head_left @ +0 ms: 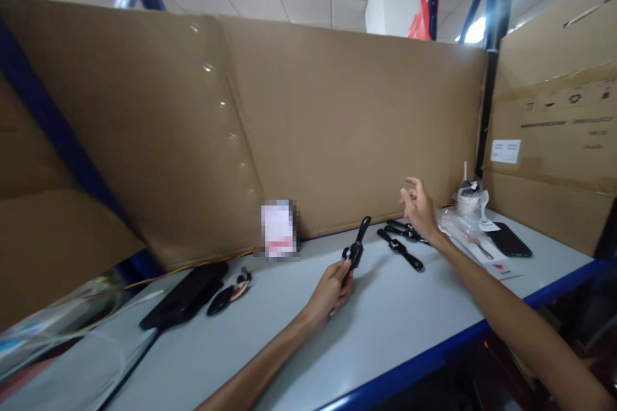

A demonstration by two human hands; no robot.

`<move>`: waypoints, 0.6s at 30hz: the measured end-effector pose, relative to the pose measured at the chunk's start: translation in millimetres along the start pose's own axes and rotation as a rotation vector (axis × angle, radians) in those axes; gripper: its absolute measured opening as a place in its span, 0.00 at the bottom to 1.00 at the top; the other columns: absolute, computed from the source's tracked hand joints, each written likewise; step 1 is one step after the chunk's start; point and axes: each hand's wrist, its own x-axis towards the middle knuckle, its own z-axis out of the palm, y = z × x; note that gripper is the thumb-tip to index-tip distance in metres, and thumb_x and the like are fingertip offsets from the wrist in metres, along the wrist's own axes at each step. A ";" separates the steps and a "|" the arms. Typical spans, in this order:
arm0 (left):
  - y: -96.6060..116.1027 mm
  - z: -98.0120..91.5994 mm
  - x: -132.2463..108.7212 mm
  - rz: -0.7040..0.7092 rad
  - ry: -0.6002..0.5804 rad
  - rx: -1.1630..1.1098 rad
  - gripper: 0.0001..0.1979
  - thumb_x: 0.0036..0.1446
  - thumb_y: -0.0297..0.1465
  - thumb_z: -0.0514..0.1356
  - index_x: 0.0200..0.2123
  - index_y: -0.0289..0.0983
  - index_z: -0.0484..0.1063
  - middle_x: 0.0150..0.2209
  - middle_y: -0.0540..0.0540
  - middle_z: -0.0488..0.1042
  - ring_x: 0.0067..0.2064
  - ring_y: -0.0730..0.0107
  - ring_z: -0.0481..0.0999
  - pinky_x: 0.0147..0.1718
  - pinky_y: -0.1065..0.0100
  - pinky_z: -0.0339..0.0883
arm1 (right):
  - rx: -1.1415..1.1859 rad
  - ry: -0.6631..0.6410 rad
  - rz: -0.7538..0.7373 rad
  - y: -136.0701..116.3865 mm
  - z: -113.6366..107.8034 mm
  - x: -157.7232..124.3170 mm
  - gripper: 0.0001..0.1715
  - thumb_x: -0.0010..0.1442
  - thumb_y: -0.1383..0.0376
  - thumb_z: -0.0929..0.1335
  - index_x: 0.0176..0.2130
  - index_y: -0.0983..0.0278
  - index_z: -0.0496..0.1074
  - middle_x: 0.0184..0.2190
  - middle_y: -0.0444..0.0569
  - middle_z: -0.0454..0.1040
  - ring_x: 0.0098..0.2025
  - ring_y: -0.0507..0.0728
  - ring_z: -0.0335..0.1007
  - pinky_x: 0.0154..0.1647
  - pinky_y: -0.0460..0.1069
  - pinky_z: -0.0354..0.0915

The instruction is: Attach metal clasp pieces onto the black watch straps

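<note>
My left hand (330, 292) is closed around one handle of a black spokeshave (357, 245), holding it tilted above the table with its other handle pointing up and away. My right hand (418, 207) is raised in the air to the right; its fingers are apart and partly bent, with nothing visible in them. Below and left of that hand, a second spokeshave (401, 249) lies on the table. Just behind it rest more black spokeshaves (407, 230), overlapping and partly hidden by my right wrist.
Cardboard panels (357, 122) wall the grey table (289, 347) at the back and sides. To the left lie a black case (186, 298) and keys with a fob (231, 292). A blurred-out card (279, 229) leans centrally. A phone (511, 241) and a plastic-wrapped cup (468, 202) are right.
</note>
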 end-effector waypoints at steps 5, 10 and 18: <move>-0.5 -3.4 2.3 -0.006 0.027 -0.031 0.24 0.52 0.55 0.59 0.30 0.41 0.58 0.15 0.61 0.53 0.13 0.82 0.45 0.09 0.77 0.37 | 0.075 0.223 0.150 33.5 -33.1 32.5 0.39 0.66 0.52 0.59 0.69 0.63 0.45 0.40 0.49 0.76 0.19 0.48 0.64 0.20 0.44 0.61; 2.1 1.7 -0.1 -0.012 0.033 -0.061 0.21 0.56 0.52 0.57 0.30 0.41 0.57 0.15 0.61 0.53 0.13 0.82 0.45 0.10 0.77 0.36 | 0.159 0.453 0.170 50.6 -66.0 48.1 0.42 0.65 0.53 0.60 0.71 0.61 0.40 0.41 0.49 0.76 0.17 0.47 0.63 0.16 0.42 0.60; 6.2 2.4 1.8 -0.039 0.026 -0.146 0.14 0.62 0.44 0.52 0.31 0.40 0.58 0.16 0.59 0.53 0.13 0.81 0.47 0.11 0.76 0.36 | 0.122 0.525 0.154 51.5 -76.5 55.7 0.39 0.69 0.61 0.57 0.72 0.62 0.37 0.51 0.61 0.73 0.19 0.46 0.65 0.19 0.42 0.62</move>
